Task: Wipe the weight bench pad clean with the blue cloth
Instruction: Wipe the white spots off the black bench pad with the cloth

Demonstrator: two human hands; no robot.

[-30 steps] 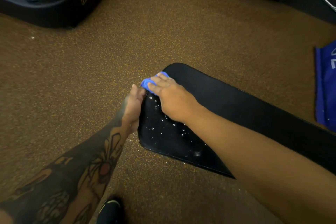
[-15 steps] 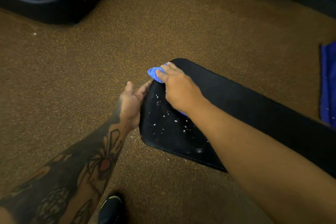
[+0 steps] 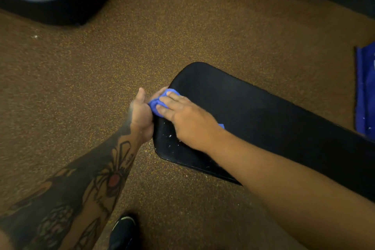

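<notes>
Slides back from the far corner toward the left hand (image 3: pixel 140 113); leaves fewer white specks (image 3: pixel 170 135) showing than a second ago.
Presses the blue cloth (image 3: pixel 156 105) onto the weight bench pad (image 3: pixel 253 111) under the flat, straight-fingered right hand (image 3: pixel 186 122). Cups the left hand at the pad edge just beside it, grasp impossible to tell, fingertips hidden behind cloth. Hides any further specks beneath the right wrist.

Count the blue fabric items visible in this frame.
2. The blue cloth lies under the right hand at the bench pad's left edge. Another blue fabric sits at the frame's right edge, cropped.
</notes>
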